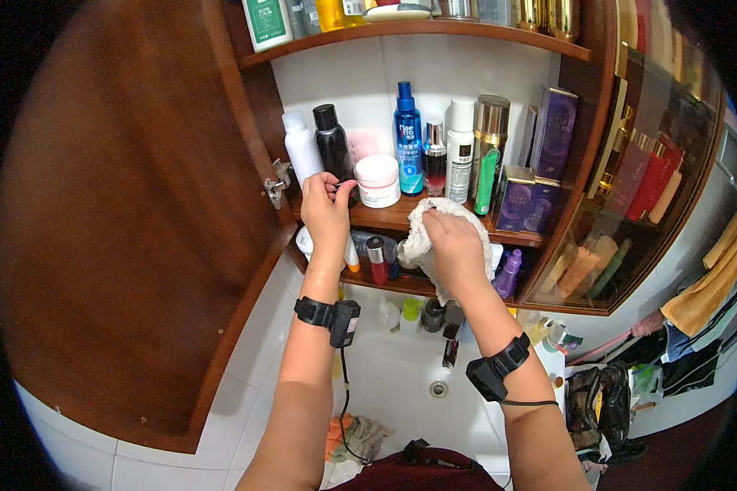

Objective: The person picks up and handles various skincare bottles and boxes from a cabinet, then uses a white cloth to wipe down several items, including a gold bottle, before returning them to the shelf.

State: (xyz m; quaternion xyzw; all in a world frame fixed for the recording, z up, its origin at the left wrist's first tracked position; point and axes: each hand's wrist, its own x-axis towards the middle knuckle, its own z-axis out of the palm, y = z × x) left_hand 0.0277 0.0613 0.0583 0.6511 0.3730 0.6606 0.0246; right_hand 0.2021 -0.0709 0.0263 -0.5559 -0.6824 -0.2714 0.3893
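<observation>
My right hand is closed on a crumpled white cloth at the front edge of the middle cabinet shelf. My left hand is at the shelf's left end, its thumb and fingers pinched together in front of a black spray can. What they hold, if anything, I cannot make out. Just right of this hand stands a white jar, with a white can to its upper left. Behind the cloth stand a blue spray bottle, a dark red pump bottle and a white bottle.
A brown cabinet door hangs wide open on the left. More bottles line the upper shelf. Purple boxes and a green tube stand at right. Below are a lower shelf and a white sink.
</observation>
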